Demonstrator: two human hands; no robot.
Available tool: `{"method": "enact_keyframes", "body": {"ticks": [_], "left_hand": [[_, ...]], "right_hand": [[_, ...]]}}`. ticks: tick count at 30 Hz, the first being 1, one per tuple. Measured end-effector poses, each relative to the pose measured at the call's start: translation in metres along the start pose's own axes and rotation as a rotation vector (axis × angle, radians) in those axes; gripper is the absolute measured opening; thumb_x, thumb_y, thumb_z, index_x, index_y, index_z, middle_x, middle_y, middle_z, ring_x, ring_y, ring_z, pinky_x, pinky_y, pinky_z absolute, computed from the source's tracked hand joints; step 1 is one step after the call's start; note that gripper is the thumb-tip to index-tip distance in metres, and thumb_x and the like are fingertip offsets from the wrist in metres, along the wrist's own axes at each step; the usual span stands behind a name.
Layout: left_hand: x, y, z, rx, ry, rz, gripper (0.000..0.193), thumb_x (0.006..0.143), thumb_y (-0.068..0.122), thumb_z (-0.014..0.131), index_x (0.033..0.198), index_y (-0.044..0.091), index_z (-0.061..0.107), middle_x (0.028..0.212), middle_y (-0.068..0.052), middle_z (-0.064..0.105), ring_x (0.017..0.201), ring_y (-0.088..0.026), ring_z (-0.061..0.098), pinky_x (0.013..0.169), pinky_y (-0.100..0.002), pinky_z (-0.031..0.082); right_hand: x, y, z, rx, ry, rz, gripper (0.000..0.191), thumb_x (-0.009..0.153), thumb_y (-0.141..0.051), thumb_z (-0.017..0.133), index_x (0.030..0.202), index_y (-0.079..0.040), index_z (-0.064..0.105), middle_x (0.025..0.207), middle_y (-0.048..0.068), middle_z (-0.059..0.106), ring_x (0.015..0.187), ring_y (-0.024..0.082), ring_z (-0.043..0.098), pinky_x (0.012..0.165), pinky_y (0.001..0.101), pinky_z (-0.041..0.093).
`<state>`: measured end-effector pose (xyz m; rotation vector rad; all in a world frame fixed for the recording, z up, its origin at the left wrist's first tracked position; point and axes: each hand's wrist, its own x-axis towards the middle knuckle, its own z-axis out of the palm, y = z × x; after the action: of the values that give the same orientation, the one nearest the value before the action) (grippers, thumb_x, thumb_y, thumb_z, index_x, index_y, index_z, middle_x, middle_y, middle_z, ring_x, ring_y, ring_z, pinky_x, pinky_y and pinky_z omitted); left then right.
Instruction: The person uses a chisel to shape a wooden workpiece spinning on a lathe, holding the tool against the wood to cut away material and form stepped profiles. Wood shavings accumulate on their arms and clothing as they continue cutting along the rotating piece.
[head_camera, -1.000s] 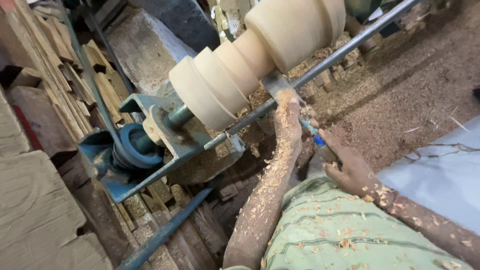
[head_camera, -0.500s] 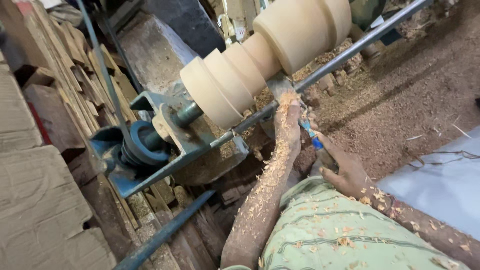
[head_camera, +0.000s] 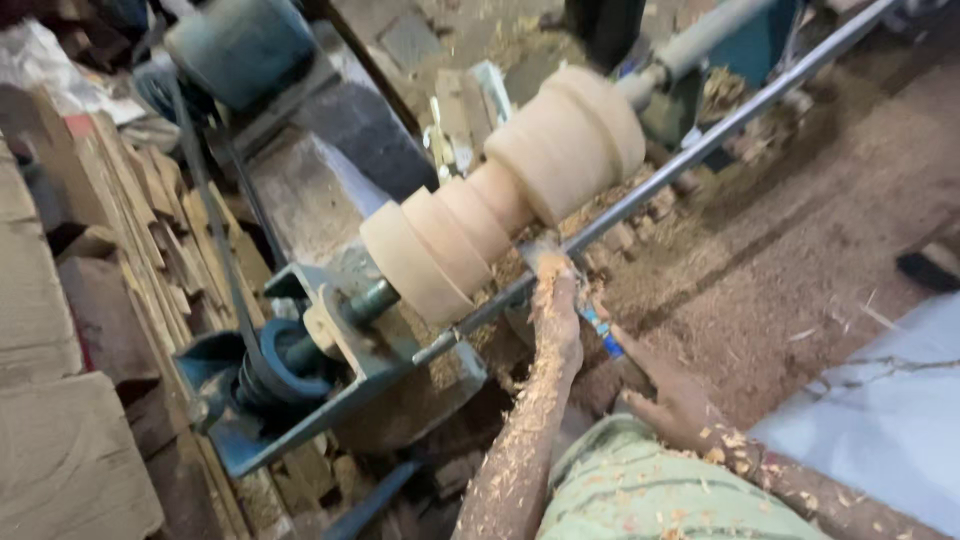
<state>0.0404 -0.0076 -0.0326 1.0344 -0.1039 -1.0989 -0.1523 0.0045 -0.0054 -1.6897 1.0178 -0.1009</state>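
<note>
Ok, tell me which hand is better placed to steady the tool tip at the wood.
Left. The left hand lies on the rail right by the wood; the right hand grips the tool farther back.

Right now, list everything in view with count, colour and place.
wooden workpiece: one, pale tan, stepped, mounted on the lathe at centre.
tool rest bar: one, grey metal, running diagonally in front of the workpiece.
lathe frame: one, blue, lower left.
drive belt: one, dark, left, running up to the motor.
motor: one, blue-grey, top left.
wood planks: several, brown, stacked far left.
sawdust floor: brown, right.
turning tool: one, blue-banded handle, between the hands.
left hand: shaving-covered, at the bar.
right hand: on the tool handle.
</note>
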Motion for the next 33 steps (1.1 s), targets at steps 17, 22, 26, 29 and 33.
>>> {"method": "enact_keyframes", "body": {"ticks": [17,22,26,29,33], "left_hand": [[-0.091,0.012,-0.043,0.193,-0.447,-0.261,0.031,0.105,0.030,0.059,0.119,0.003,0.060,0.101,-0.011,0.068,0.087,-0.022,0.069,0.079,-0.038,0.058],[-0.121,0.014,-0.057,0.207,-0.393,-0.355,0.037,0.104,0.029,0.061,0.128,0.001,0.061,0.112,-0.011,0.070,0.098,-0.022,0.070,0.088,-0.038,0.059],[-0.136,0.026,-0.051,0.176,-0.351,-0.347,0.036,0.103,0.028,0.061,0.128,0.002,0.059,0.116,-0.010,0.070,0.106,-0.021,0.070,0.097,-0.040,0.058],[-0.140,0.031,-0.039,0.114,-0.226,-0.422,0.034,0.098,0.027,0.060,0.125,0.006,0.056,0.106,-0.011,0.071,0.097,-0.026,0.072,0.089,-0.045,0.059],[-0.144,0.024,-0.021,0.141,-0.317,-0.360,0.037,0.107,0.029,0.055,0.129,0.000,0.054,0.113,-0.018,0.073,0.103,-0.027,0.072,0.089,-0.039,0.057]], "right_hand": [[-0.078,0.023,-0.037,-0.387,-0.051,0.186,0.095,0.077,-0.022,0.070,0.163,-0.036,0.033,0.105,0.010,0.075,0.095,0.028,0.073,0.088,0.0387,0.058],[-0.084,0.059,-0.031,-0.239,0.016,-0.109,0.073,0.070,-0.022,0.081,0.139,-0.018,0.059,0.113,0.013,0.078,0.099,0.031,0.076,0.084,0.0407,0.059],[-0.078,0.049,-0.044,-0.164,-0.079,-0.157,0.073,0.069,-0.017,0.080,0.139,-0.016,0.061,0.113,0.013,0.079,0.102,0.031,0.077,0.086,0.0415,0.059],[-0.062,0.021,-0.069,-0.297,-0.159,-0.079,0.072,0.071,-0.018,0.081,0.140,-0.021,0.060,0.113,0.011,0.078,0.105,0.029,0.075,0.089,0.0398,0.058],[-0.050,-0.006,-0.108,-0.425,-0.255,0.001,0.062,0.077,-0.019,0.076,0.138,-0.025,0.063,0.106,0.009,0.080,0.098,0.024,0.074,0.087,0.0382,0.059]]}}
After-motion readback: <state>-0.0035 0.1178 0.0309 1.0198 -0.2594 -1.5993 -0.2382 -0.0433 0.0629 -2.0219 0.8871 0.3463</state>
